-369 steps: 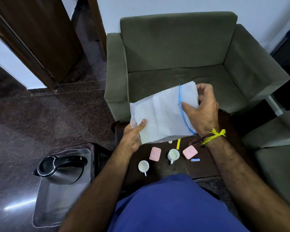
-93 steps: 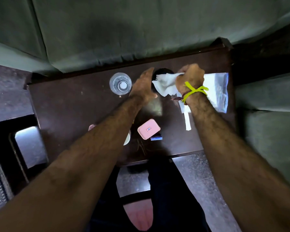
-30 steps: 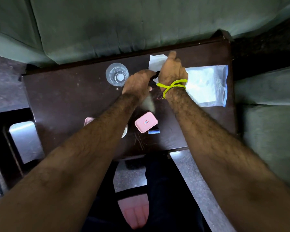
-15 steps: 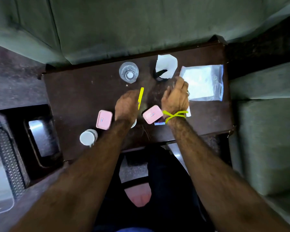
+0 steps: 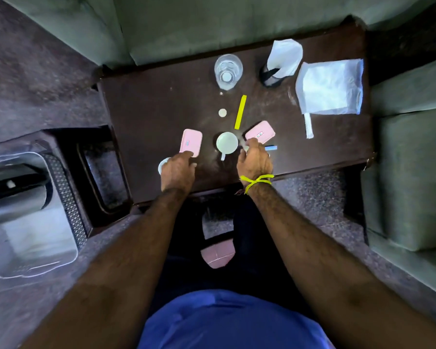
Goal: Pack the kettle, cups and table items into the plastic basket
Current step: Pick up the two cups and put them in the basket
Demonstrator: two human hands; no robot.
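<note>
On the dark table (image 5: 149,117) lie two pink boxes (image 5: 191,142) (image 5: 260,133), a white cup (image 5: 227,143), a yellow stick (image 5: 240,112), a small white disc (image 5: 222,112) and a blue item (image 5: 271,147). My left hand (image 5: 178,170) touches the near edge of the left pink box with its fingertips. It also covers most of a second white cup (image 5: 162,165). My right hand (image 5: 254,159) has its fingertips at the near edge of the right pink box, beside the cup. The steel kettle (image 5: 10,197) sits in the clear plastic basket (image 5: 35,258) on the floor at left.
At the table's far side stand a glass (image 5: 228,71), a black holder with a white napkin (image 5: 282,61) and a plastic zip bag (image 5: 330,86). A green sofa (image 5: 212,21) borders the far edge and a green seat (image 5: 413,185) the right. A dark tray (image 5: 103,172) lies between table and basket.
Both hands have drawn back from the middle of the table to its near edge. The left now covers the second cup and the right sits at the right pink box. The view has shifted.
</note>
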